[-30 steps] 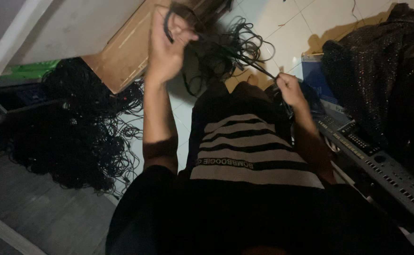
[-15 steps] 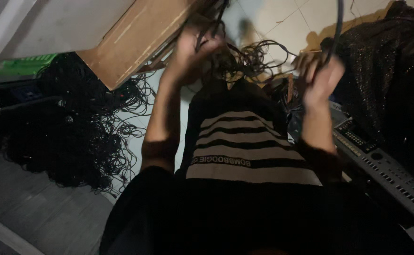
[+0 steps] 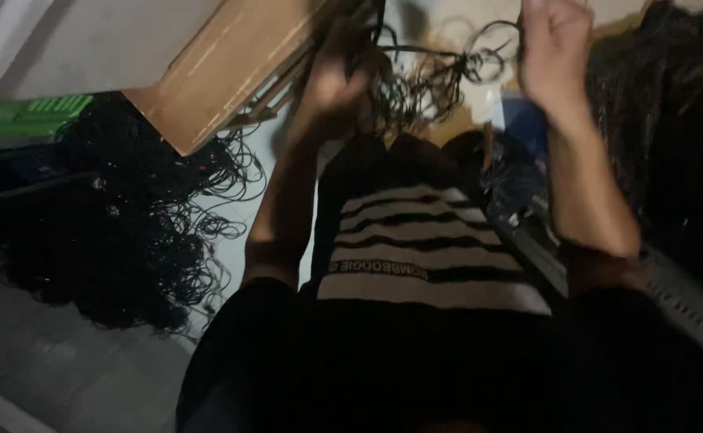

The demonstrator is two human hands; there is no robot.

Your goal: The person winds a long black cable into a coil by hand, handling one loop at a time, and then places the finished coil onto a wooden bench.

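Cable heap on the left: we see a large pile of black coiled cables [image 3: 119, 232] on the floor; its inner loops merge into 1 dark mass.
Dark pile on the right: a black heap [image 3: 672, 136] runs off the frame edge; we cannot tell what it is.
Cardboard box: the brown box [image 3: 231, 72] lies tilted above the left heap, its top cut off.
Cable tangle: a bundle of thin black cables [image 3: 439, 80] hangs between our 2 raised hands, above the striped shirt [image 3: 423, 248].
Left hand: our left hand [image 3: 339, 76] is blurred, its grip clenched in the tangle.
Right hand: our right hand [image 3: 556, 48] touches the tangle's loops; fingertips are cut off, so we cannot tell its grip.
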